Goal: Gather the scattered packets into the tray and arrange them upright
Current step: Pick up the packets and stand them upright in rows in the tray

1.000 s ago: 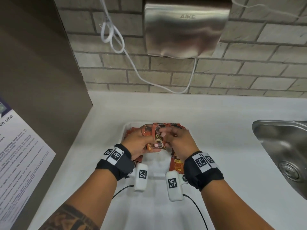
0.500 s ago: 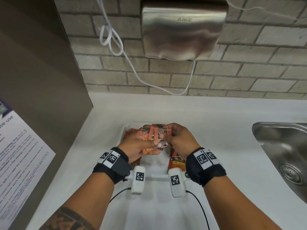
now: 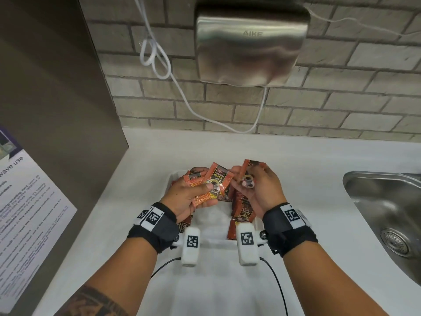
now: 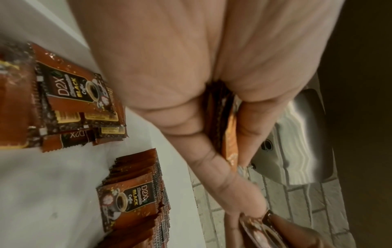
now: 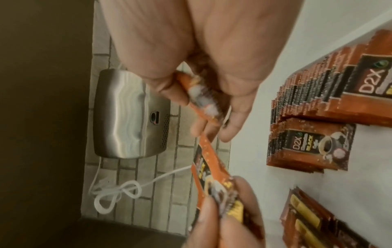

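Observation:
Above a white tray [image 3: 210, 238] my left hand [image 3: 193, 190] grips a fanned bundle of orange-brown coffee packets [image 3: 216, 183]; its edges show between the fingers [image 4: 230, 139]. Just to the right, my right hand [image 3: 252, 183] pinches a single packet [image 3: 249, 171], which is blurred in the right wrist view [image 5: 203, 99]. In the tray, a row of packets [image 3: 241, 213] stands along the right side [image 4: 135, 199], and more packets [image 3: 184, 224] lie at the left [image 4: 78, 102].
The tray sits on a white counter [image 3: 307, 179]. A steel sink [image 3: 387, 213] is at the right. A steel hand dryer [image 3: 250, 42] with a white cable [image 3: 182, 96] hangs on the brick wall. A brown panel with a notice [image 3: 27, 201] stands at the left.
The hands were together on one bundle. Now they have drawn apart: the right hand has pulled a single packet off to the right, and the left keeps the rest.

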